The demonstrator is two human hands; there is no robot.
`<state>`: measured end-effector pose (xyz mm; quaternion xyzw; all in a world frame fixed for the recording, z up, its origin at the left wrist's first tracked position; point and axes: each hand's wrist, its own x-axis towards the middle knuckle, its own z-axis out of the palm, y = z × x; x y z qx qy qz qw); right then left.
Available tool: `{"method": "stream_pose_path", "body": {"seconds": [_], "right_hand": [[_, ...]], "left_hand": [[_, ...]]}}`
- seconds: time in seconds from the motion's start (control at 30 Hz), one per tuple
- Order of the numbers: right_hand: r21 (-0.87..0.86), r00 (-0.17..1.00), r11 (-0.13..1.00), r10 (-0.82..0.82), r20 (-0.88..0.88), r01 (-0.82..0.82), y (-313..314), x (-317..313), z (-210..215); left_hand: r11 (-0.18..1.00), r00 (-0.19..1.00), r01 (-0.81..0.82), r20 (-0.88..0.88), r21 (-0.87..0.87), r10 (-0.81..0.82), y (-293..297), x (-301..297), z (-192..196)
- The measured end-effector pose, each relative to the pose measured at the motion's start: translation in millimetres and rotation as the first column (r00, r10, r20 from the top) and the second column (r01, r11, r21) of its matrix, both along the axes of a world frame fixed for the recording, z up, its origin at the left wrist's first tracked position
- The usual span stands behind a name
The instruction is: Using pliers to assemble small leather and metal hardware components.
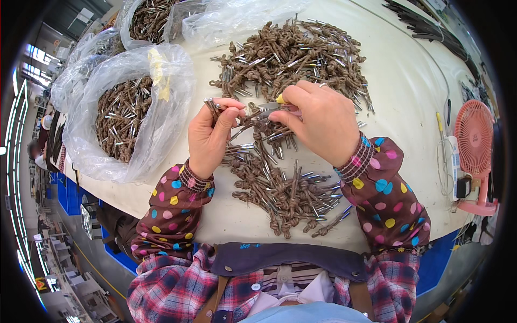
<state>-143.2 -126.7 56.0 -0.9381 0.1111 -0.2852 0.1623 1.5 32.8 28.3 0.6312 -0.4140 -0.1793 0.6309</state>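
My left hand [207, 139] pinches a short brown knotted cord [214, 110] between thumb and fingers, with shiny metal tips showing at its end. My right hand [327, 123] is closed around small metal snips [265, 109]; a bit of yellow shows by the index finger. The snips point left, close to my left fingertips, and their far end is partly hidden. Behind both hands lies a large heap of brown knotted cords [301, 51] with metal tips. A smaller pile of the same cords [288, 196] lies between my forearms.
To the left, a clear plastic bag [175, 81] holds many knotted cords, with more bags behind it. A pink fan [474, 137] stands at the right beside a white power strip [451, 161]. Dark strips [425, 27] lie at the far right of the pale table [398, 75].
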Motion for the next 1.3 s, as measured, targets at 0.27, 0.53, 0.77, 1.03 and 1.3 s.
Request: {"method": "stream_pose_path", "body": {"seconds": [0.27, 0.53, 0.77, 1.03, 1.3], "right_hand": [[-0.063, 0.995, 0.996, 0.053, -0.089, -0.059, 0, 8, -16], [0.1, 0.994, 0.994, 0.059, -0.092, -0.049, -3, 3, -15], [0.272, 0.98, 0.961, 0.09, -0.177, -0.039, -7, 6, -13], [0.336, 0.971, 0.942, 0.086, -0.222, -0.007, -9, 9, -12], [0.294, 0.993, 0.956, 0.043, -0.113, -0.008, -9, 9, -17]], "left_hand": [[1.0, 1.0, 0.005, -0.026, -0.003, -0.005, 0, 0, -4], [1.0, 0.999, -0.014, -0.033, 0.0, 0.014, -2, 2, -1], [1.0, 1.0, -0.005, -0.02, 0.009, 0.005, -11, 8, -1], [1.0, 1.0, -0.007, -0.024, 0.01, 0.007, -17, 11, -1], [1.0, 0.999, -0.008, -0.038, -0.006, 0.007, -18, 13, -2]]}}
